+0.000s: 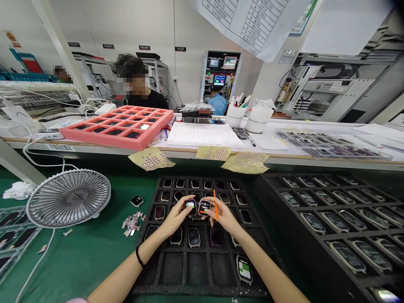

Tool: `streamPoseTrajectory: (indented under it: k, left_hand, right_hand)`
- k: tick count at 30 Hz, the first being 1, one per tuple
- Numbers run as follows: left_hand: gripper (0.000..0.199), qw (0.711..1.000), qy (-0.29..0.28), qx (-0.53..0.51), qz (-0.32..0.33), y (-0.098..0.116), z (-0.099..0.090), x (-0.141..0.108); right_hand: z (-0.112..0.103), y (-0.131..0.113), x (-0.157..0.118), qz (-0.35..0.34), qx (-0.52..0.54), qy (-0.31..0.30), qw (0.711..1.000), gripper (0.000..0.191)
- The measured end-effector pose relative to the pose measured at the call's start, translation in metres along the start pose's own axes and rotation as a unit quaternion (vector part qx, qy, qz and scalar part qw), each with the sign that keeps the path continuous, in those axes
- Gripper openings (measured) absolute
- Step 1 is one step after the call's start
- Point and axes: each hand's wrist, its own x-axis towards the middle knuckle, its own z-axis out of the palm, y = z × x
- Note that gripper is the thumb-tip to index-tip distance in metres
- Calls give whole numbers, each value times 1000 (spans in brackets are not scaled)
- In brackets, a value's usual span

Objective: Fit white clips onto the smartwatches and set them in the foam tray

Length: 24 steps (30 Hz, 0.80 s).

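Note:
My left hand [177, 216] grips a smartwatch [190, 206] without a strap, its screen lit in white and green. In my right hand [222, 213] is a second smartwatch [204, 206] with a lit dark screen and an orange strip on it. A thin orange stick [216, 203] is also tucked between the fingers of that hand. Both watches are side by side above a black foam tray [202, 290], whose compartments hold several more watches. One watch [244, 269] at the tray's lower right shows a lit green and white screen.
Another black foam tray [312, 261] full of watches stands at the right. A grey fan [69, 198], small loose pieces [132, 223] and a single watch [136, 201] lie left. A shelf beyond bears a pink foam tray [126, 141] and papers [203, 134]. Other people sit farther back.

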Motion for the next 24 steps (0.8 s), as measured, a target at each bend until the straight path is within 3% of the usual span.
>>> streamPoseTrajectory:
  k: [10, 24]
  left_hand:
    - [46, 1000, 0, 13, 5, -3, -1, 1]
    - [47, 1000, -9, 10, 2, -6, -1, 1]
  right_hand:
    - [0, -1, 1, 1, -16, 34, 999, 31]
    - [1, 0, 0, -3, -4, 4, 1000, 41]
